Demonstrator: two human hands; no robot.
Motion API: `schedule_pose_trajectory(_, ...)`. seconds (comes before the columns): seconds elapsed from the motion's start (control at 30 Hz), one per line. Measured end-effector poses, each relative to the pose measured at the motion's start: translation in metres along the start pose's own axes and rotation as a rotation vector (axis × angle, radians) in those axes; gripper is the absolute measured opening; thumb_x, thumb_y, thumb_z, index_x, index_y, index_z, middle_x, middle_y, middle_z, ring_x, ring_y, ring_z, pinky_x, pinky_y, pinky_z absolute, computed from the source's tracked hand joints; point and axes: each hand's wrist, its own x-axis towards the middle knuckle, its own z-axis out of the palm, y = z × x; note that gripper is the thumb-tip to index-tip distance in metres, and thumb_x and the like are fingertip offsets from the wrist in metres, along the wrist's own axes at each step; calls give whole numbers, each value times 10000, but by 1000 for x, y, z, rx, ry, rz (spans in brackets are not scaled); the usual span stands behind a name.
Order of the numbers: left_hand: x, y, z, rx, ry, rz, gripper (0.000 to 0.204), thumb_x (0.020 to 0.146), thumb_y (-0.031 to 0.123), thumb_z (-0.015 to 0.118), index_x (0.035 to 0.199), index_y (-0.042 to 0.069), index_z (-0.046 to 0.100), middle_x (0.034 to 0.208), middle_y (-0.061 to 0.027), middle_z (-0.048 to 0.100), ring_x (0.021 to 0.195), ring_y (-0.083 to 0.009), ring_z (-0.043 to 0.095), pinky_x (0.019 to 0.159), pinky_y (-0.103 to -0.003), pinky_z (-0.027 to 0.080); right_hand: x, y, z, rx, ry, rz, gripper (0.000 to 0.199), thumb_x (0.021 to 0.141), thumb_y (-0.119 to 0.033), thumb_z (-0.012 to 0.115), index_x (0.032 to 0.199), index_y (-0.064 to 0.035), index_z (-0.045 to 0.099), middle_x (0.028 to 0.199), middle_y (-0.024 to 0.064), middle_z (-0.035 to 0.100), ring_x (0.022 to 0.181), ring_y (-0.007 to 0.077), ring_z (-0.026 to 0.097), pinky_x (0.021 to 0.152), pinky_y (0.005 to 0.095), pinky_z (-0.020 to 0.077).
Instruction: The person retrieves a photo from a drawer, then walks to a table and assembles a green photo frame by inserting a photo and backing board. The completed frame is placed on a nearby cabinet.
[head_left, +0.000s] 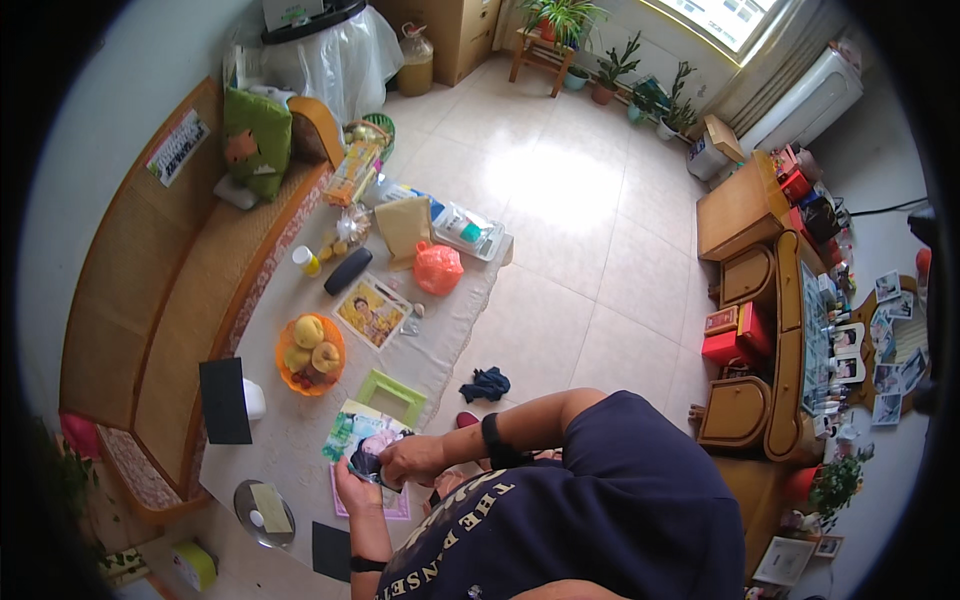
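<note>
hands: L (pixel 355 487) + R (pixel 410 457) gripping dark item (pixel 366 466) | prob. cloth, mostly hidden

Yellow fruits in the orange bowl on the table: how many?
3 yellow fruits in the orange bowl: one at the far side, one right, one left. Small red fruits below may hide more.

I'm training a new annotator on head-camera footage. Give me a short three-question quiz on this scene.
1. True or false: the orange plastic bowl of yellow fruit stands on the cloth-covered low table.
2. What lies nearest the person's hands: A) the knotted orange plastic bag, B) the light green picture frame, C) the dark blue crumpled cloth on the tiled floor?
3. What do the left hand and right hand hold together?

Key: 1 true. 2 B. 3 a small dark object, too small to identify, above colourful printed sheets.
</note>
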Motion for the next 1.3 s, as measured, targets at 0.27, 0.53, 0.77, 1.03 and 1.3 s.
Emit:
schedule_pose_trajectory(0.27, -3, 14, -4, -26, -61, 43, 347, 902, 229, 446, 1154, 18, 557, 1126, -123, 624, 1027, -273, 614, 903, -422, 495, -80, 82, -37, -200, 174, 561, 163, 724, -70, 537, 776, -143, 674, 777, 100, 611, 804, 310, 606, 698, 402, 491)
schedule_pose_trajectory(0.53, -8, -7, -52, 21, 248, 21, 74, 857, 163, 583, 875, 92, 572, 774, -37, 597, 659, -162, 580, 571, -284, 487, -100, 145, -63, -123, 629, 1086, 201, 771, -116, 558, 925, -115, 689, 869, 123, 679, 834, 306, 650, 737, 392, 513)
schedule_pose_trajectory(0.77, -14, -21, -68, -39, 371, -132, 141, 826, 108, 625, 715, 99, 539, 647, -18, 547, 591, -160, 570, 514, -265, 474, -73, 181, -85, -231, 798, 969, 417, 728, -78, 610, 1143, -112, 592, 1092, 179, 610, 996, 356, 585, 865, 408, 486)
schedule_pose_trajectory(1.03, -11, -20, -62, -99, 275, -305, 69, 793, 72, 591, 740, 79, 547, 671, -36, 575, 590, -172, 575, 511, -271, 472, -52, 82, -74, -242, 40, 347, 958, 528, -105, 820, 1381, -186, 392, 1283, 165, 456, 1174, 374, 461, 983, 441, 407)
schedule_pose_trajectory(1.3, -6, -22, -53, -132, 207, -413, 65, 803, 99, 573, 752, 67, 550, 692, -55, 599, 588, -170, 571, 517, -262, 473, -45, 47, -38, -156, 95, 175, 242, 760, -119, 687, 999, -108, 646, 1023, 86, 600, 1018, 308, 547, 868, 405, 449)
